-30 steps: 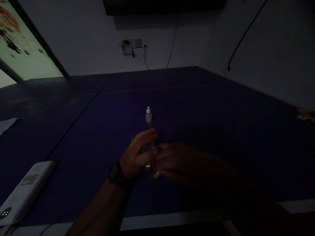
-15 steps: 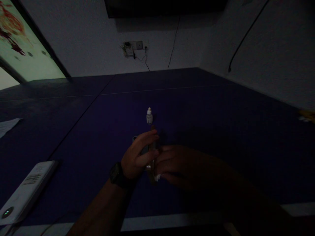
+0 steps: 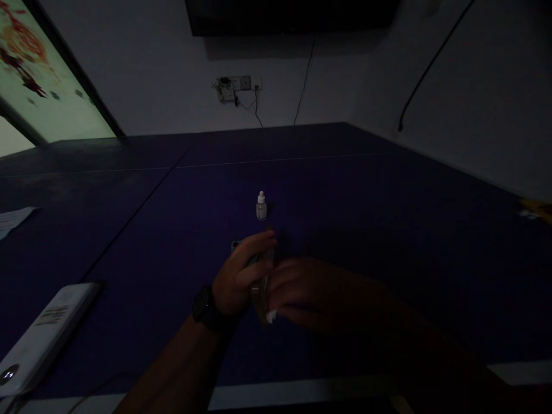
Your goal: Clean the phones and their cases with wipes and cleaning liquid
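My left hand (image 3: 241,273), a dark watch on its wrist, is closed round a thin, brownish, partly see-through object (image 3: 259,302) stood on edge. Its exact kind is lost in the dark. From the other side my right hand (image 3: 297,290) presses its fingers against that object, with a small white wad (image 3: 271,316), like tissue or cloth, at its fingertips. Partly hidden under my left hand is a dark item with a light rim and a round spot (image 3: 235,245). Just beyond my hands a small bottle (image 3: 261,208) with a white dropper-like top stands upright.
A white, long device (image 3: 47,333) with a cable lies on the blue table (image 3: 194,201) at the left. Papers (image 3: 15,220) lie at the far left edge. Wall sockets (image 3: 237,84) and a dark screen (image 3: 293,17) are on the back wall.
My right hand and the white wad have shifted slightly left and down along the held object. My left hand keeps its grip, and the object's lower end has tilted a little left.
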Tool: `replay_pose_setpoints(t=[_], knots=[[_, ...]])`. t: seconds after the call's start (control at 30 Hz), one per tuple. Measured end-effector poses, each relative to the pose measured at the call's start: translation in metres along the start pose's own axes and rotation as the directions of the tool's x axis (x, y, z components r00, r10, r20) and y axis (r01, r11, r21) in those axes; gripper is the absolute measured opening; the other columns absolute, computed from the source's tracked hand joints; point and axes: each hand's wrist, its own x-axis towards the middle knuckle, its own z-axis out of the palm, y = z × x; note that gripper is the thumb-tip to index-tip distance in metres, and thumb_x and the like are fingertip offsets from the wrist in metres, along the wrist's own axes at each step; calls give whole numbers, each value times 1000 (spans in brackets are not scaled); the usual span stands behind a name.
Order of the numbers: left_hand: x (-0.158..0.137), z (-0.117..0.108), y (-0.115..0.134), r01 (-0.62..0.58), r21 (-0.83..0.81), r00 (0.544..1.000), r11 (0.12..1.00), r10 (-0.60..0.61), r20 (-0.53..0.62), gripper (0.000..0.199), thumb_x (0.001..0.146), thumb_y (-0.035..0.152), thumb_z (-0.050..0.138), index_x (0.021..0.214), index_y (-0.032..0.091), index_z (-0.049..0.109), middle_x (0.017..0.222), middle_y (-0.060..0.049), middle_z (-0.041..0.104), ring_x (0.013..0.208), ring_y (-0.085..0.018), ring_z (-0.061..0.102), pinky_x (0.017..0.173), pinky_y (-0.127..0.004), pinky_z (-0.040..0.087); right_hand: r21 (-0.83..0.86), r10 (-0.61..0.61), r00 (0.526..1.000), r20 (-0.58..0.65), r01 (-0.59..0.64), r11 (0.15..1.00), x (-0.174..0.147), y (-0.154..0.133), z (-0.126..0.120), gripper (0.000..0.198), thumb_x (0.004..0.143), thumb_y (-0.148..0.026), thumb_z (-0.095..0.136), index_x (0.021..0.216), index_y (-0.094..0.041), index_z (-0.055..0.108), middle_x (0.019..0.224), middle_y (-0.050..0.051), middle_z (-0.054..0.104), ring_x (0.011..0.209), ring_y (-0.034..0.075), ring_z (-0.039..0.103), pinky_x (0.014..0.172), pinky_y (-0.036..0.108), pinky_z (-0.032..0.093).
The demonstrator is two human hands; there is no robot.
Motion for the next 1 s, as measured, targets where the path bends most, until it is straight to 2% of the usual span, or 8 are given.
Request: replay_pose_setpoints(t=[0.17, 0.27, 0.33, 0.47, 0.53, 0.63, 0.7, 1.0], knots=[[-1, 16, 12, 393, -352, 879, 850, -459, -128, 102, 64, 49, 92, 150, 40, 39, 138, -8, 64, 117, -30, 66, 98, -51, 54, 246, 157, 921, -357, -69, 967, -5, 7, 2, 15, 98, -28, 58, 96, -20, 71, 91, 4, 75, 84, 16, 71, 77, 29, 56], [3, 22, 20, 549, -730, 694, 407, -709, 126, 86, 76, 78, 65, 138, 20, 56, 108, -11, 75, 91, -24, 73, 81, -36, 59, 387, 426, 537, -728, -190, 902, -6, 27, 2, 20, 96, -38, 60, 85, -22, 67, 73, -1, 67, 63, 15, 63, 56, 25, 51], [6, 24, 21, 597, -802, 589, 31, -696, 411, 89, 84, 88, 36, 120, 12, 66, 87, -12, 75, 72, -21, 73, 66, -31, 59, 414, 464, 317, -828, -213, 885, -5, 39, 0, 22, 96, -39, 57, 83, -23, 63, 67, -3, 61, 58, 14, 59, 52, 25, 47], [8, 24, 17, 540, -754, 476, -374, -603, 640, 78, 86, 86, 35, 126, 23, 59, 106, -11, 76, 65, -25, 75, 56, -39, 61, 223, 287, 167, -943, -322, 920, -7, 54, -4, 17, 98, -33, 55, 89, -22, 64, 76, -1, 64, 69, 16, 61, 62, 27, 49], [6, 23, 13, 534, -712, 427, -456, -582, 692, 69, 87, 82, 40, 129, 29, 54, 116, -10, 74, 67, -29, 77, 57, -44, 62, -56, 69, 295, -953, -396, 917, -10, 59, -4, 15, 99, -29, 54, 96, -22, 66, 88, 2, 69, 81, 18, 65, 72, 31, 51], [0, 17, 7, 573, -622, 387, -534, -492, 780, 68, 89, 77, 45, 132, 24, 53, 114, -15, 74, 69, -31, 77, 57, -45, 62, -516, -164, 749, -642, -264, 815, -11, 63, -1, 21, 102, -19, 48, 106, -21, 69, 102, 6, 72, 95, 20, 64, 85, 35, 49], [-4, 12, 3, 594, -584, 379, -553, -448, 810, 65, 92, 71, 47, 134, 22, 53, 108, -17, 74, 72, -31, 77, 57, -44, 63, -660, -172, 908, -382, -137, 739, -11, 65, 2, 25, 104, -17, 45, 109, -19, 69, 104, 7, 74, 94, 21, 63, 83, 35, 48], [-5, 2, -3, 609, -544, 310, -577, -458, 833, 62, 90, 73, 50, 116, 17, 61, 99, -14, 75, 69, -31, 77, 56, -43, 63, -798, 24, 981, -191, -169, 579, -9, 66, 4, 22, 104, -24, 54, 117, -26, 71, 113, 2, 75, 93, 21, 55, 75, 36, 36]])
